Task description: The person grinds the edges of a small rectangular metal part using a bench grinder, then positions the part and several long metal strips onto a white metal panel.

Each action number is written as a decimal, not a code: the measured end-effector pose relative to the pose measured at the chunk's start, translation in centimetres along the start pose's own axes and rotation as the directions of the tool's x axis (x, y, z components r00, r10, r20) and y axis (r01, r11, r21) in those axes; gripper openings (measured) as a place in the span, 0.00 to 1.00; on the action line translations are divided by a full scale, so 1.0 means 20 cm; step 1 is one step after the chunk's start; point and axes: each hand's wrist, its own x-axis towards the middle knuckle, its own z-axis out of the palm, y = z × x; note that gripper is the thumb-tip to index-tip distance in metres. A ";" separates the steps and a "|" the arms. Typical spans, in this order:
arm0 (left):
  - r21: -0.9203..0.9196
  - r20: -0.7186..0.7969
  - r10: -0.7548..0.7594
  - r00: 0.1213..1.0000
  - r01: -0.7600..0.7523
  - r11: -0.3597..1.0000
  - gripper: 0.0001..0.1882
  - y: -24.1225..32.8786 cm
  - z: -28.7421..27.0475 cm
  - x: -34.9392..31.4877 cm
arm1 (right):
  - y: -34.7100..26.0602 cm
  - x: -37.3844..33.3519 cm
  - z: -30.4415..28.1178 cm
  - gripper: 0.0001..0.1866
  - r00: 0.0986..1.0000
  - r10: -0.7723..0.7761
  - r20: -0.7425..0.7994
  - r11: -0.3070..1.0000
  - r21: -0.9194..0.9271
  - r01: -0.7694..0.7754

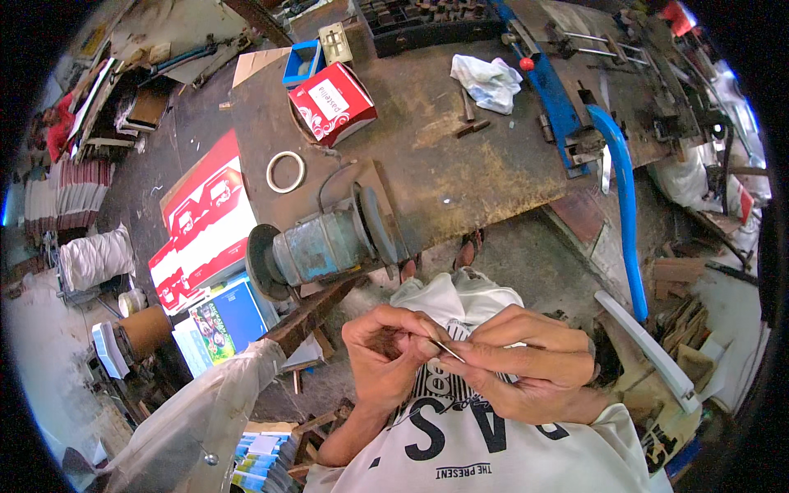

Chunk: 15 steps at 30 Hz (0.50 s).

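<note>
Both of my hands are raised close to my chest, their fingertips nearly meeting. My left hand [388, 355] is closed, pinching one end of a small thin metal strip [449, 352] between thumb and fingers. The other end is gripped by my right hand [530, 355], with its fingers curled and thumb pressed in. Most of the strip is covered by fingertips, so its full shape is hidden. Beyond my left hand, at the bench's near edge, stands a worn blue-grey bench grinder [320, 246] with a dark wheel on each side.
On the brown workbench [444, 181] lie a tape roll [285, 172], a red-and-white box [333, 103], a crumpled cloth [486, 82] and printed red sheets [205, 222]. A blue tube [627, 205] curves down at the right. Plastic sheeting [205, 411] covers something at lower left.
</note>
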 end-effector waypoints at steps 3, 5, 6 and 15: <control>0.088 -0.021 0.057 0.998 -0.055 0.995 0.12 0.00 -0.01 0.00 | 0.00 0.01 -0.01 0.14 1.000 0.030 -0.007 1.000 -0.002 -0.030; 0.265 -0.120 0.114 0.986 -0.079 0.961 0.15 0.05 0.05 0.02 | 0.03 0.00 0.00 0.14 0.988 0.151 -0.009 0.989 -0.002 -0.151; 0.436 -0.214 0.184 0.959 -0.075 0.897 0.19 0.07 0.09 0.03 | 0.04 0.00 0.00 0.14 0.962 0.274 -0.006 0.962 0.001 -0.274; 0.786 0.246 0.349 0.904 -0.397 0.473 0.28 0.17 0.09 0.02 | 0.09 0.00 -0.14 0.14 0.983 -0.170 0.064 0.985 -0.003 0.170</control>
